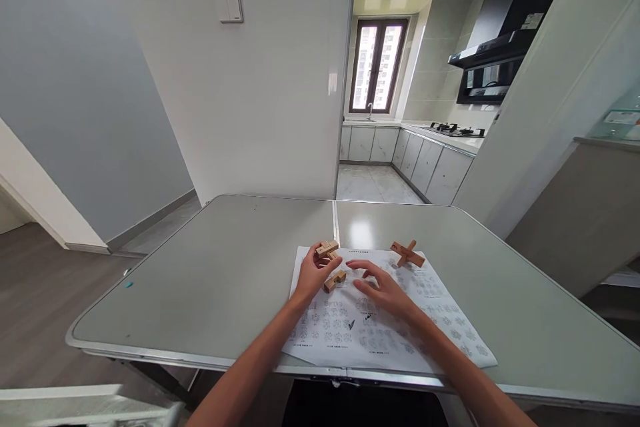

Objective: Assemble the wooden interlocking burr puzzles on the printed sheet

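My left hand (316, 272) is closed around light wooden puzzle pieces (327, 249), notched blocks that seem to be fitted together. Just below its fingers, a single notched wooden block (335, 281) lies on the printed sheet (320, 340). To the right of that block hovers my right hand (376, 285), its fingers apart and curved, with nothing in them. A darker reddish-brown pair of crossed wooden pieces (407, 253) rests at the sheet's upper right. Rows of small line drawings cover the paper, partly hidden by my right forearm.
The grey-green folding table (210, 280) has a metal edge and a seam down its middle. A small teal bit (129, 284) lies near its left edge. Behind stand a white wall (260, 100) and a doorway into a kitchen with a gas hob (455, 129).
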Demonstrator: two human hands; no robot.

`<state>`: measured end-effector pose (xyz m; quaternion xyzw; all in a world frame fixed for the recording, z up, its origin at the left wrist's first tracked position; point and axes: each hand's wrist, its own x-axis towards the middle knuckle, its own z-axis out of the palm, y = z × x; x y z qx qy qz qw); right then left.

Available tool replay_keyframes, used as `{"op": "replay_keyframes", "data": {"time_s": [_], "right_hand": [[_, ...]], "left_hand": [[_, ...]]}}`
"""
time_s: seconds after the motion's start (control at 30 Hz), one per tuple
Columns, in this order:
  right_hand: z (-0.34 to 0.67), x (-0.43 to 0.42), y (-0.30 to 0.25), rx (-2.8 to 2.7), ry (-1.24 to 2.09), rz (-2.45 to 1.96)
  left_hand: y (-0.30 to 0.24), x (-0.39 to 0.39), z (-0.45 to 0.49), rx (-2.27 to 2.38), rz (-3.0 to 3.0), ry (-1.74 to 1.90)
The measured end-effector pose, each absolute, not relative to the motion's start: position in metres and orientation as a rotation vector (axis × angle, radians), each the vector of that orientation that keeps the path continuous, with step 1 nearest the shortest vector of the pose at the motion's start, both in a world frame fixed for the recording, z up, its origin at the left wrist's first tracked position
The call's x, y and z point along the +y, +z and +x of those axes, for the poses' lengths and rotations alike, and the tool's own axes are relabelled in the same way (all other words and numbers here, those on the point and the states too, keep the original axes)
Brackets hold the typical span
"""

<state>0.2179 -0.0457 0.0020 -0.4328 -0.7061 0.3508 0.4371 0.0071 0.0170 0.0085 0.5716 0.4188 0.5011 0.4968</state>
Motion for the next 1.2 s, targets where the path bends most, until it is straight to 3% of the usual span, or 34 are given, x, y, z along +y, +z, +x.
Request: {"op": "replay_keyframes", "data": {"time_s": [0.77, 1.2], "right_hand": [[0.213, -0.051, -0.005, -2.033, 0.773, -1.019], [0.214, -0.044, -0.008, -1.607, 0.917, -1.184]], "left_hand": [[-0.001, 0.021, 0.008, 0.977, 1.373, 1.177], [0.012, 0.011, 0.009, 1.076, 1.524, 1.217]]}}
